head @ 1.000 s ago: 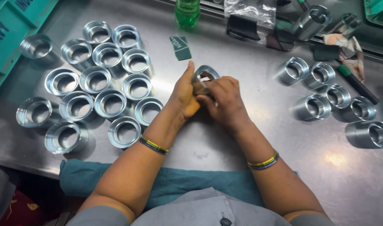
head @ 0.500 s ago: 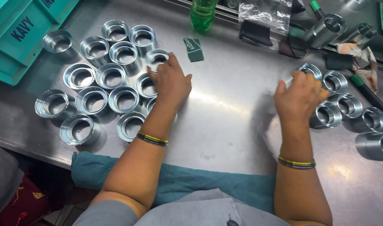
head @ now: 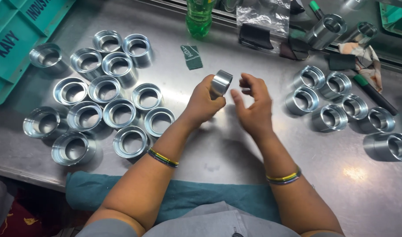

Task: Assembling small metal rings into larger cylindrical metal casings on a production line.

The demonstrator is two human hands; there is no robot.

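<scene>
Steel-topped and scuffed, the bench [head: 218, 149] fills the view from above as a person works over it. Held above its middle is a short metal ring [head: 221, 82], a machined sleeve with a bright turned wall and a hollow bore. The left hand [head: 204, 103] is curled shut around it, thumb and fingers pinching the outer wall. The right hand [head: 252, 107] hangs just beside the ring, fingers half spread, holding nothing.

By its look the ring is rigid and fairly heavy for its bulk, its polished skin likely slick; a pinch across the outer wall, or a finger hooked through the bore, seems the surest hold.

Left of the ring, a cluster of like rings [head: 100, 101] stands open end up, many touching. Right of it, a smaller group of rings [head: 341, 107] lies in loose rows. Beyond the ring sit a small green abrasive pad [head: 191, 57], a green bottle [head: 200, 17] and a clear plastic bag [head: 263, 15]. Far left of it, a teal crate [head: 16, 35] meets the bench edge. Near the body, a teal cloth [head: 201, 199] drapes over the bench's front.
</scene>
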